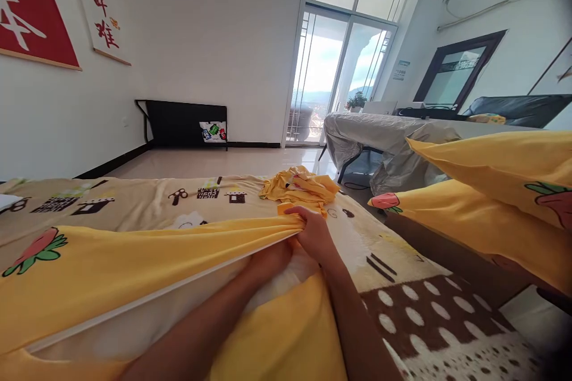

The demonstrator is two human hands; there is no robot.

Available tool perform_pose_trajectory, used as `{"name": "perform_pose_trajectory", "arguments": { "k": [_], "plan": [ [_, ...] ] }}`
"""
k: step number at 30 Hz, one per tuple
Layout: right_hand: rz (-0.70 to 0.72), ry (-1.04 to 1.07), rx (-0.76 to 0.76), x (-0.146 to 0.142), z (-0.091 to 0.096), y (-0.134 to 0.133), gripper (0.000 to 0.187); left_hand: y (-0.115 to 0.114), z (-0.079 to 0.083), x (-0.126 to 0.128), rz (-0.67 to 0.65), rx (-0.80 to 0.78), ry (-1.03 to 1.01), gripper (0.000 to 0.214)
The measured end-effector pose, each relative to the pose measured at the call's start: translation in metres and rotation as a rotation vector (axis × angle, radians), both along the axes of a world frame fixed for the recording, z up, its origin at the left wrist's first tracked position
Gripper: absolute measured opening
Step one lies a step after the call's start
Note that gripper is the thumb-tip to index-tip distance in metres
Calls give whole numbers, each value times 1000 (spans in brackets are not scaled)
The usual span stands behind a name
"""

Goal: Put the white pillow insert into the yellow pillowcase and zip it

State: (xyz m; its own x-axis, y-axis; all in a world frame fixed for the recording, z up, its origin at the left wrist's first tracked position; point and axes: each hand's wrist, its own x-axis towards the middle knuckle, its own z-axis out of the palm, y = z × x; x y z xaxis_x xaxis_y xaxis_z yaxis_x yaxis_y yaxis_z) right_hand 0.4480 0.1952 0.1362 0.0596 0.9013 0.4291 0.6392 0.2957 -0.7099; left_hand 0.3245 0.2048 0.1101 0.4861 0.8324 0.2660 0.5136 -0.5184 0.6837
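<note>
A yellow pillowcase (147, 250) with a carrot print lies stretched across the near side of the bed, its long white-edged opening facing me. White filling, like a pillow (134, 324), shows inside the opening. My right hand (313, 232) is closed on the pillowcase's far right end, bunching the cloth into folds. My left hand (274, 256) reaches in through the opening, next to the right wrist. Its fingers are hidden by the cloth and the white filling. Just beyond my right hand sits a crumpled heap of yellow cloth (299, 186).
Beneath everything is a patterned beige and brown blanket (388, 250) on the bed. Yellow carrot-print pillows (482, 208) are stacked at the right. Behind them stands a table under a grey plastic cover (379, 131). A black folded panel (183, 122) leans by the far wall, near glass doors (339, 77).
</note>
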Motion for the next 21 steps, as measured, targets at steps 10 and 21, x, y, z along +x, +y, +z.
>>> {"name": "perform_pose_trajectory", "arguments": {
  "k": [10,21],
  "plan": [
    [-317,-457,-127,-11,10,-14,39,6,-8,2,-71,13,118,43],
    [-210,-342,-125,-6,-13,4,39,-2,-5,-2,-134,94,192,51]
  ]
}}
